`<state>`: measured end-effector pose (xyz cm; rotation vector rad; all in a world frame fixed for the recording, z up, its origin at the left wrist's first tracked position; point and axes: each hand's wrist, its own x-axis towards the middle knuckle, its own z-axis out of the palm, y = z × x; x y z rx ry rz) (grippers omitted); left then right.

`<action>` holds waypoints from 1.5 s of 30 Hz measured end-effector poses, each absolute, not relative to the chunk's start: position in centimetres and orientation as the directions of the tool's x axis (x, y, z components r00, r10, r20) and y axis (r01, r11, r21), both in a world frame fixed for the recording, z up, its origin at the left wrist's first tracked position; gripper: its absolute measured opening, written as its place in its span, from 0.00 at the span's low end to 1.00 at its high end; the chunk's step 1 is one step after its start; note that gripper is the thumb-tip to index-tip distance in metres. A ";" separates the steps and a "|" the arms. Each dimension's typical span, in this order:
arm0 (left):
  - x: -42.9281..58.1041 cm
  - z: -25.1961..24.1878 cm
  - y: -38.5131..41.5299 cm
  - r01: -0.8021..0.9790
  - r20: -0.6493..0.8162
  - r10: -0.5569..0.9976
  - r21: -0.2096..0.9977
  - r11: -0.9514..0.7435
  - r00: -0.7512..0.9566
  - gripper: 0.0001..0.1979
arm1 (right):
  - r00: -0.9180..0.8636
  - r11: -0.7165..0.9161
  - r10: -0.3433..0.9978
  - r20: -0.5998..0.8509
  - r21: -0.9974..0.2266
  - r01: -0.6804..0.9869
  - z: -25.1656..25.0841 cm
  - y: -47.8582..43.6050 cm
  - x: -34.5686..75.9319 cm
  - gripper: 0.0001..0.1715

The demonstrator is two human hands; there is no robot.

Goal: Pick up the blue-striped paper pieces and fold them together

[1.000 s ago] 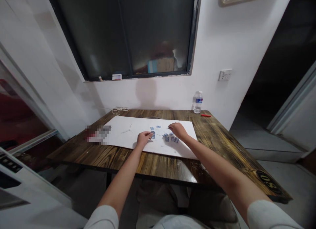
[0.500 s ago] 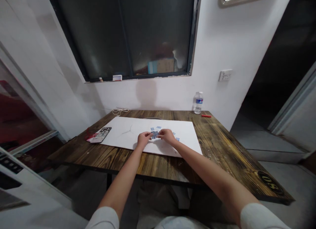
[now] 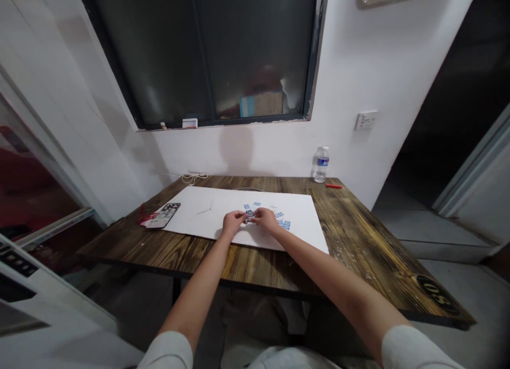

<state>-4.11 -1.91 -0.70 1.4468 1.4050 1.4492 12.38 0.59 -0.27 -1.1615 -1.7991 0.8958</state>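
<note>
Over a white board point(image 3: 223, 199) my left hand point(image 3: 233, 223) and my right hand point(image 3: 266, 220) are close together, fingertips nearly meeting. Each is closed in a pinch around a small blue piece point(image 3: 249, 214) between them; its exact kind is too small to make out, and the fingers partly cover it. Other small blue-and-white rectangular pieces point(image 3: 286, 224) lie on the board to the right of my right hand. Beyond the fingertips are two more, one blue piece point(image 3: 257, 204) lying flat on the white surface. Thin dark lines point(image 3: 207, 208) show on the board's left part.
The board lies on a dark wooden table point(image 3: 350, 247). A phone-like patterned object point(image 3: 166, 216) overlaps its left edge, with red strings beside it. At the back stand a water bottle point(image 3: 321, 165), a red pen-like stick point(image 3: 333, 186) and a white cord point(image 3: 194, 177).
My hands have drawn slightly closer together, covering more of the pieces between them. My right forearm has shifted a little left, and more blue pieces show to its right.
</note>
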 end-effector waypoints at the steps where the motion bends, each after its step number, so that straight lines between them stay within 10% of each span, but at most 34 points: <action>1: -4.1 -0.7 -1.9 0.227 0.263 0.948 0.949 -0.220 -0.177 0.21 | -0.261 0.335 0.933 0.248 -0.864 0.377 -0.4 0.7 12.3 0.10; 17: -3.8 -0.5 -2.1 0.215 0.250 0.950 0.954 -0.208 -0.190 0.19 | -0.369 0.491 0.869 0.330 -0.673 0.553 1.1 0.5 14.1 0.15; 45: -4.0 -0.7 -1.7 0.241 0.232 0.943 0.955 -0.174 -0.239 0.21 | -0.303 0.292 0.952 0.043 -0.422 0.858 -0.5 2.4 24.9 0.26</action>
